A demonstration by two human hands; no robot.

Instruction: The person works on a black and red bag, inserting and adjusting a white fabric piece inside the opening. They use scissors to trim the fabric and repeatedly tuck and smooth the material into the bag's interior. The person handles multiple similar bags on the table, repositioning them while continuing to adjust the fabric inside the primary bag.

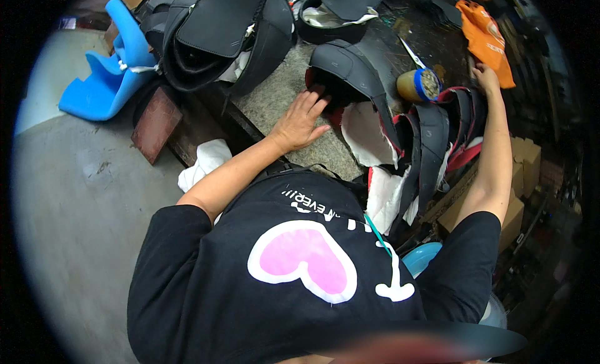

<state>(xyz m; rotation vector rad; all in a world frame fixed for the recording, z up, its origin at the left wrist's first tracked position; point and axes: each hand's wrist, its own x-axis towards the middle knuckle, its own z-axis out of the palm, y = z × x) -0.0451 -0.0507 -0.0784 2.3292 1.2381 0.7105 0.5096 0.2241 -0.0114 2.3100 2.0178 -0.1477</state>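
**Left hand down on the seat cover, right hand out at the pile**

The workbench (275, 95) filled the upper middle of the view, its grey, felt-like top crowded with dark seat parts, and the person in the black shirt leaned over it. Biggest thing on it was the large black seat shell (219, 32) at the back left, with a blue moulded piece (109, 76) hanging off beyond it. Down the right edge ran a stack of black covers with red trim (437, 139), and an orange bag (484, 39) lay behind them.

Centre bench sat the black seat cover (350, 73), domed side up, red lining showing underneath. The left hand (300, 120) lay flat against its near edge, fingers spread and loosely extended, pressing rather than gripping. The right hand (486, 76) had stretched far out to the top of the stack, just past a small round tin with a blue rim (420, 84); whether those fingers had closed on anything, I could not tell from that angle.

It read as a steadying-and-fetching step: one hand pinning the cover, the other after a piece. The next move looked to call for a firm hold with the right hand while the left kept the cover from sliding
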